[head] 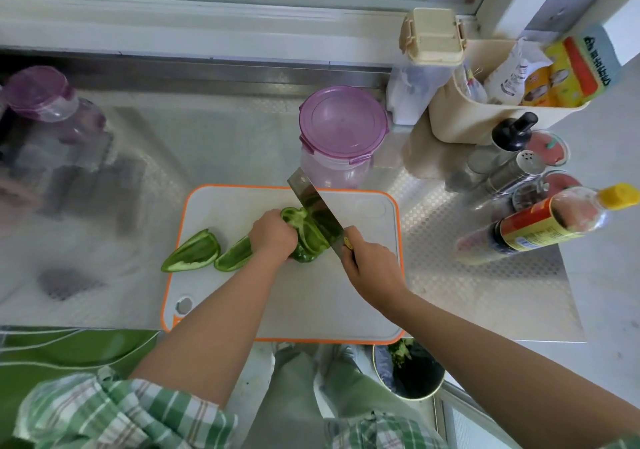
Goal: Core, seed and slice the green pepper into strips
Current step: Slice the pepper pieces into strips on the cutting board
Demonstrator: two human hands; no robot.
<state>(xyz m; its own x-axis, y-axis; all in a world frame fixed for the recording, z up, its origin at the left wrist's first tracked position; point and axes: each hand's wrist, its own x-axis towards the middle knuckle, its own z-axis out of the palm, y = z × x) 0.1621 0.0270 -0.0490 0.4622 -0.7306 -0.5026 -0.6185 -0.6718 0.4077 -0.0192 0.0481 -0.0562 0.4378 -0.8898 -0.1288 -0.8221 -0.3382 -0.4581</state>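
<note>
A large piece of green pepper (306, 232) lies cut side up in the middle of the white, orange-rimmed cutting board (367, 275). My left hand (273, 235) grips its left end with curled fingers. My right hand (372, 263) holds the handle of a cleaver (317, 208), whose blade is on the pepper's right part. Two more pepper pieces (192, 253) (235, 254) lie at the board's left edge, the nearer one partly hidden by my left hand.
A purple-lidded container (343, 125) stands just behind the board. Bottles and shakers (533, 220) crowd the right side. A beige caddy (485, 102) sits at back right. A bin with scraps (408, 369) is below the board's front right corner. A purple-topped jar (52, 109) stands far left.
</note>
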